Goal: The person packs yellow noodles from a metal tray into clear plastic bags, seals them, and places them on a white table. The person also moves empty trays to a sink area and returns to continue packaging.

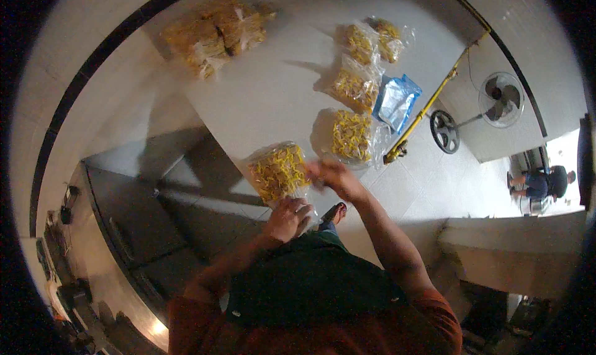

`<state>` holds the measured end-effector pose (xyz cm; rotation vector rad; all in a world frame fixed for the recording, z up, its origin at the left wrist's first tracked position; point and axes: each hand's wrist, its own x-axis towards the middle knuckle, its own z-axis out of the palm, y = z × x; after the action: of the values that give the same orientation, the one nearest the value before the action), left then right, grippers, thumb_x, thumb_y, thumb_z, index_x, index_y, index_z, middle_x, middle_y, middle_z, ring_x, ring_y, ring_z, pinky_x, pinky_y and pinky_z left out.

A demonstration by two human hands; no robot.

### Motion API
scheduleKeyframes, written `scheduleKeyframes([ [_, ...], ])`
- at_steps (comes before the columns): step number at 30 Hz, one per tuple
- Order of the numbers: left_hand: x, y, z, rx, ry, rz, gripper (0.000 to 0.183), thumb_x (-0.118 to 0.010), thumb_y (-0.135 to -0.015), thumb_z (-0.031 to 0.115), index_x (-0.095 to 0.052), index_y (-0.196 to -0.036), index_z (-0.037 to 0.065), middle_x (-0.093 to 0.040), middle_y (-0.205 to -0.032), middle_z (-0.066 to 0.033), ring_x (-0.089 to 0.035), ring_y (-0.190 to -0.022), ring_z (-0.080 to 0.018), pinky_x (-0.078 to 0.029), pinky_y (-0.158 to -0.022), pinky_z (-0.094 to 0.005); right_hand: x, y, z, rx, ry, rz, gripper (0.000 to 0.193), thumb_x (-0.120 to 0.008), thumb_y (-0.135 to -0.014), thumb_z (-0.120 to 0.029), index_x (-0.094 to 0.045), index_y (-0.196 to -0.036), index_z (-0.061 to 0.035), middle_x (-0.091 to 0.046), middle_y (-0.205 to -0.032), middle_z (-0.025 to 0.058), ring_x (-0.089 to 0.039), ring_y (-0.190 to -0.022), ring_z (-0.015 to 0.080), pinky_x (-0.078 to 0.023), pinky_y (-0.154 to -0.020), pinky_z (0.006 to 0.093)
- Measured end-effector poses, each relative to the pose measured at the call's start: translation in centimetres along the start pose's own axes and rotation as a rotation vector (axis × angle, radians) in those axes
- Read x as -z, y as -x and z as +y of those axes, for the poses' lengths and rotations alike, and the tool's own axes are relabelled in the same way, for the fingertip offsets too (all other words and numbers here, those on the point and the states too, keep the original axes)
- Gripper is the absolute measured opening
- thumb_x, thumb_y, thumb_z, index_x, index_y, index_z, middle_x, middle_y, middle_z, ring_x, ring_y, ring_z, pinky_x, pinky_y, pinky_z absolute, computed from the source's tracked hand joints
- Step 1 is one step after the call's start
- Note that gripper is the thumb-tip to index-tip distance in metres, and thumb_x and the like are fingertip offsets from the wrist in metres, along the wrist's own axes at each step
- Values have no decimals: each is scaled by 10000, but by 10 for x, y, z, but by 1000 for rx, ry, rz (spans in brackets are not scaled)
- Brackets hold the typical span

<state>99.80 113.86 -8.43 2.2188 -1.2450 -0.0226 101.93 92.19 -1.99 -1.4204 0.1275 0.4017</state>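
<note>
A clear plastic bag (277, 174) packed with small yellow-and-brown pieces lies at the near edge of the white table (261, 100). My left hand (289, 220) is closed on the loose plastic at the bag's near end. At the bag's right side is my right hand (335, 180), its fingers smeared by motion; whether they grip the plastic cannot be made out. Just right of it lies a similar filled bag (351, 136), its clear end toward the right. Farther back is another filled bag (355, 85), beside a blue and silver packet (398, 102).
Two more filled bags, one of them a smaller bag (388, 40), lie at the far right. Large bundled bags (217, 32) occupy the far left. A yellow pole (428, 107) runs along the right side, near a standing fan (500, 99). Another person (546, 182) is in the distance.
</note>
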Motion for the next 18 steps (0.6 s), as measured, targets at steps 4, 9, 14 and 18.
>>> scheduleKeyframes([
  [4, 23, 6, 18, 46, 110, 53, 301, -655, -755, 226, -640, -1030, 106, -535, -1148, -104, -497, -1005, -331, -400, -924, -447, 5, -76, 13, -33, -96, -193, 403, -498, -923, -375, -565, -1145, -46, -611, -1050, 112, -622, -884, 217, -515, -733, 343],
  [9, 38, 18, -11, 49, -113, -17, 253, -618, -773, 131, -635, -1022, 87, -564, -1062, -81, -534, -957, -300, -459, -843, -408, 47, -13, 30, -365, 81, -218, 528, -507, -892, -503, -568, -1149, -46, -626, -1032, 113, -629, -846, 214, -521, -731, 341],
  [14, 32, -2, -10, 13, 321, -119, 235, -601, -770, 37, -633, -1002, 66, -576, -951, -81, -578, -917, -272, -484, -798, -369, 16, -19, 67, -669, -209, -415, 437, -521, -906, -427, -609, -1097, -44, -611, -1102, 104, -605, -925, 196, -499, -798, 334],
  [18, 47, -29, -15, -369, 395, -380, 420, -689, -746, 158, -572, -1142, 80, -525, -1153, -94, -516, -1073, -277, -418, -938, -412, -22, -32, 94, -17, -342, -497, 325, -540, -900, -260, -606, -1109, -20, -595, -1157, 85, -565, -1019, 208, -458, -872, 360],
])
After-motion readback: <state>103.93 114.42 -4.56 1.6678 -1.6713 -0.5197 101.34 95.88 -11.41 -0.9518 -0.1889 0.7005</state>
